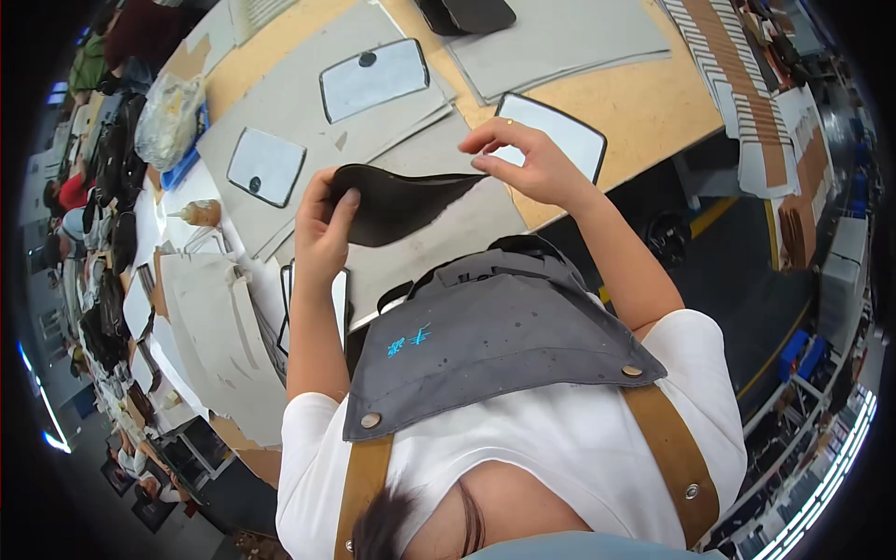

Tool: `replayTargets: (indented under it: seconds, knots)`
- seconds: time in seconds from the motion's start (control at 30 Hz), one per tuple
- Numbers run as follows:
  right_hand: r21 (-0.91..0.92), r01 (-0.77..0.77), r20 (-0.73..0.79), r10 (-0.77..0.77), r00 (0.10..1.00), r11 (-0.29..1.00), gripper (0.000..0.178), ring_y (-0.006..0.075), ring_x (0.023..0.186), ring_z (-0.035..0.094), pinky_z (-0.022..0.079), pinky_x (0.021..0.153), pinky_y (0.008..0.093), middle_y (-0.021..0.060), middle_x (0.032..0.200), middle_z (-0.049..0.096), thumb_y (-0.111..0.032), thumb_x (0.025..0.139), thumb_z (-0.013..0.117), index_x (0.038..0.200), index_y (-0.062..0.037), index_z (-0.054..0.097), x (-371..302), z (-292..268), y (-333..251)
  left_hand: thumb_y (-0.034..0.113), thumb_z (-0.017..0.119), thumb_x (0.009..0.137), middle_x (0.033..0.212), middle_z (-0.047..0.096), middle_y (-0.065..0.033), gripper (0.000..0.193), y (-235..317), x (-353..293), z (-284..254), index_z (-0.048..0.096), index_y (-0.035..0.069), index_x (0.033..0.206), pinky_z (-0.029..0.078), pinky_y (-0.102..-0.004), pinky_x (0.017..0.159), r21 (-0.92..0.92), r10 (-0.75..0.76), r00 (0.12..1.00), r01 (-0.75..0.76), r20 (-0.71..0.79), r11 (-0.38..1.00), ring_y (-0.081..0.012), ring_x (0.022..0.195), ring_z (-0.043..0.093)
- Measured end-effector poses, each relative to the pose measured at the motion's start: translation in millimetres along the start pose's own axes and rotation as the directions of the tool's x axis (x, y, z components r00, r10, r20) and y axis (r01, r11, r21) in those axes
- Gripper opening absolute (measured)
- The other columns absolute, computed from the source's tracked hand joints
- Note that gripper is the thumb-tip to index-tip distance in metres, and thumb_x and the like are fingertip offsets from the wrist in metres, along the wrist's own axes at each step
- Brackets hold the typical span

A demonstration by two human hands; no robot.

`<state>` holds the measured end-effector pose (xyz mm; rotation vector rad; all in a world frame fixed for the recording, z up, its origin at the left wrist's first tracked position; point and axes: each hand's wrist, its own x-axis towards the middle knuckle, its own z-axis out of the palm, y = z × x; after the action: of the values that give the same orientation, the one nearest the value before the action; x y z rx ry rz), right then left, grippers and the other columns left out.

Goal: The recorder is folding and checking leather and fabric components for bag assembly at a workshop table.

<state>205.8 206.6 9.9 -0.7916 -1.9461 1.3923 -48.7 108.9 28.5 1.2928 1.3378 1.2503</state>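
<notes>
My left hand [322, 224] grips a thin, dark, curved panel [397, 205] by its left end, thumb on the near face and fingers behind. The panel bows in the air above the grey board [392, 280] on the table. At its right corner is my right hand [532, 163], thumb and forefinger apart with a gap between the tips; its other fingers are mostly hidden. White panels with black borders lie flat around: one beyond the dark panel [373, 101], a smaller one [266, 154] to the left, and one [579, 140] partly behind my right hand.
A bottle of amber liquid [199, 213] lies left, near a blue tray with a clear plastic bag [170, 121]. Dark pieces [467, 14] rest at the far edge. Stacked grey sheets [560, 47] cover the back right. Another black-edged panel [342, 285] shows beside my left forearm.
</notes>
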Motion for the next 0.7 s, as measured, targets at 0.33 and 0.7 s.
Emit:
replayTargets:
  seconds: [0.33,0.7]
  knots:
    - [0.132,0.203,0.000,-0.204,0.979,0.970,0.014,0.0109,0.078,0.052,0.042,0.073,0.0239,0.0014,0.085,0.059,-0.009,0.083,0.062,0.096,-0.0034,0.060,19,-3,-31,0.006,0.054,0.088,0.094,0.058,-0.0021,0.015,20,1,5,0.052,0.003,0.103,0.038,-0.0218,0.083,-0.309,-0.072,0.986,0.022,-0.150,0.951,-0.0083,0.089,0.052]
    - [0.224,0.195,-0.040,-0.191,0.981,0.955,0.011,0.0130,0.078,0.056,0.043,0.074,0.0256,0.0029,0.081,0.060,-0.008,0.081,0.063,0.090,-0.0026,0.060,25,6,-30,0.005,0.053,0.088,0.097,0.057,-0.0030,0.016,19,-5,9,0.051,0.002,0.104,0.038,-0.0229,0.085,-0.328,-0.074,0.978,0.006,-0.195,0.945,-0.0093,0.092,0.052]
